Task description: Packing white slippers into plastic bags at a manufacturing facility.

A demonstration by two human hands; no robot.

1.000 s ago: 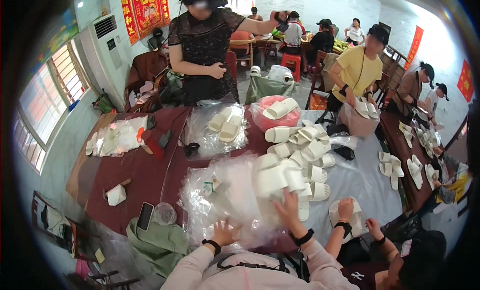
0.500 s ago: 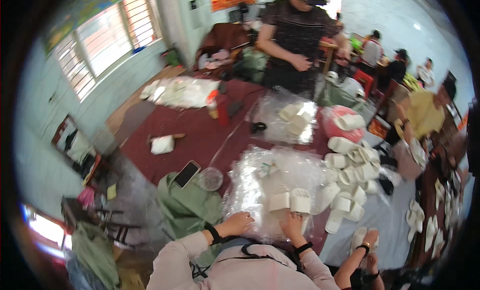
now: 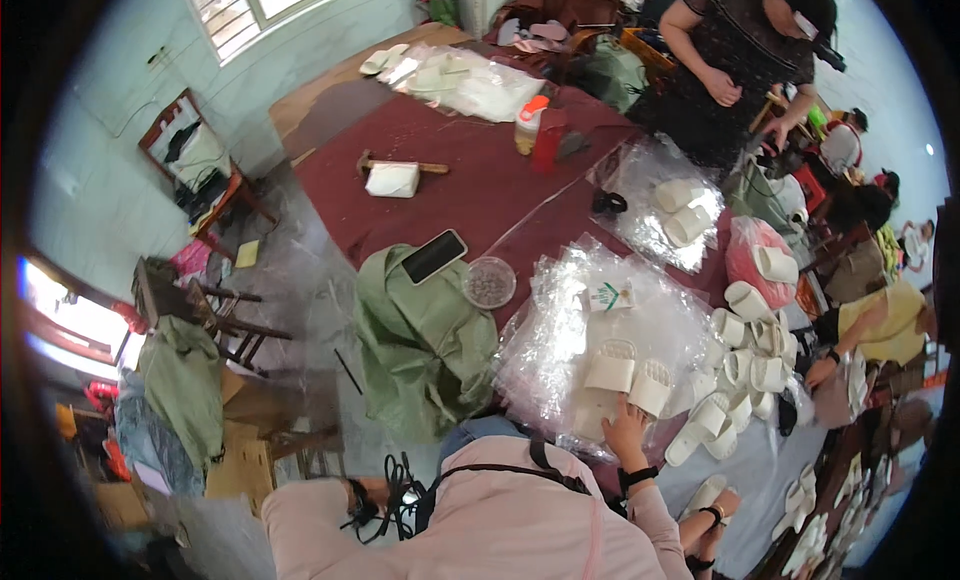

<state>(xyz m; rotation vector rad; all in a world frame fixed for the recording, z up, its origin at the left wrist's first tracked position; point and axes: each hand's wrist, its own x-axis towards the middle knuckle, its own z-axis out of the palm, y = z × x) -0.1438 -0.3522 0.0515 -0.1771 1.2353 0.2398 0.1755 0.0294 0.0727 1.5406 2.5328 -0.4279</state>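
Maroon tabletop: slippers atop clear bags; tub, contents indistinct.

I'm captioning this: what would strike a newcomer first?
The shiny clear plastic bags on the maroon table probably draw the eye, with the right hand at the slipper pair on top. To their right is a slipper heap; to their left a phone lies on green cloth.

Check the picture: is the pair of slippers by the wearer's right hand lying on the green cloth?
No, that pair of slippers lies on the clear plastic bags, to the right of the green cloth.
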